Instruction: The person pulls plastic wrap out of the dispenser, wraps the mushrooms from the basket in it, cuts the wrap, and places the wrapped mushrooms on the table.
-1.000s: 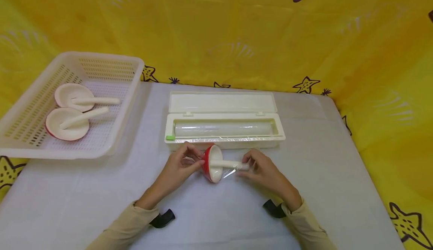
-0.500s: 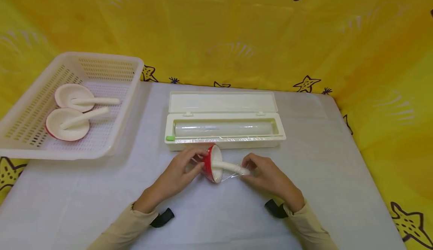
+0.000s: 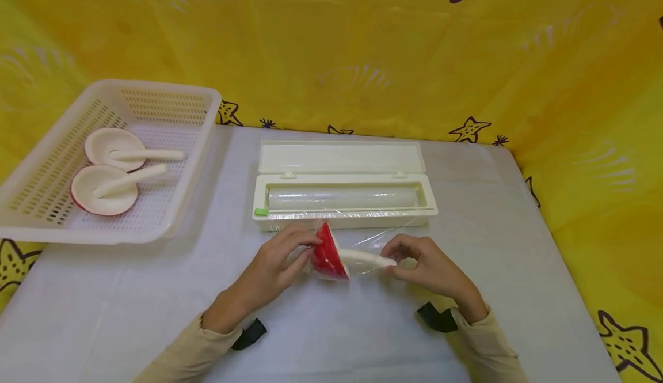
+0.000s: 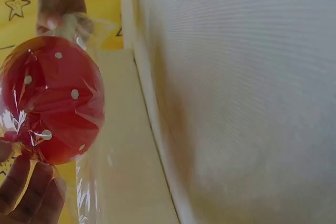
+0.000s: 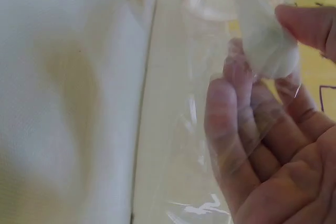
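Note:
A ladle (image 3: 329, 255) with a red, white-dotted bowl and a cream handle is held in front of the dispenser. Clear plastic film wraps the bowl, with creases and shine across the red (image 4: 58, 98) in the left wrist view. My left hand (image 3: 279, 265) grips the bowl from its rounded red side. At the other end, my right hand (image 3: 427, 265) pinches the handle tip; in the right wrist view the thumb rests on the handle (image 5: 268, 40) and film lies over the fingers. More film (image 3: 368, 236) stretches from the ladle back to the dispenser.
Behind the hands stands a cream film dispenser (image 3: 344, 222), lid raised, with a roll (image 3: 342, 197) inside and a green slider (image 3: 261, 212) on its front edge. At left, a white slotted basket (image 3: 199, 164) holds two similar ladles (image 3: 103, 190). A yellow patterned cloth (image 3: 331, 55) rises behind.
The ladle has turned over, so its red outside now faces up instead of its white hollow. My right hand has moved right with the handle tip, and film shows stretched toward the dispenser.

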### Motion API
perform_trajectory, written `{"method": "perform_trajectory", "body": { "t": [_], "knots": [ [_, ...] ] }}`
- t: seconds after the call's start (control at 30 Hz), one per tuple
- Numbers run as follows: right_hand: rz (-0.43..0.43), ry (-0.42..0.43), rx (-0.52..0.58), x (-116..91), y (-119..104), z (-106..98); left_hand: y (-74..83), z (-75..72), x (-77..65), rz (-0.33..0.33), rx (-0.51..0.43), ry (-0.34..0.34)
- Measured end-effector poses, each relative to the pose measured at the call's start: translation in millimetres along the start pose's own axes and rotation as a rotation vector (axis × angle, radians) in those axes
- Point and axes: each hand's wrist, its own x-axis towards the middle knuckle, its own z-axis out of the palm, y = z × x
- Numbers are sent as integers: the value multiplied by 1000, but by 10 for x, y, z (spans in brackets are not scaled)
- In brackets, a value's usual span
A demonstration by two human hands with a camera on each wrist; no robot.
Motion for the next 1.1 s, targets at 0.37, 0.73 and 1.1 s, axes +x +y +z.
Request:
{"method": "perform_trajectory", "body": {
  "t": [0.37,0.73,1.1],
  "knots": [
    [67,-18,106,-21,-21,-90,25,80,75,43,247,-68],
    [73,-22,116,-16,-64,-126,25,128,246,93,120,-74],
    [111,29,75,20,-94,-118,-18,221,282,18,295,-99]
  ]
}}
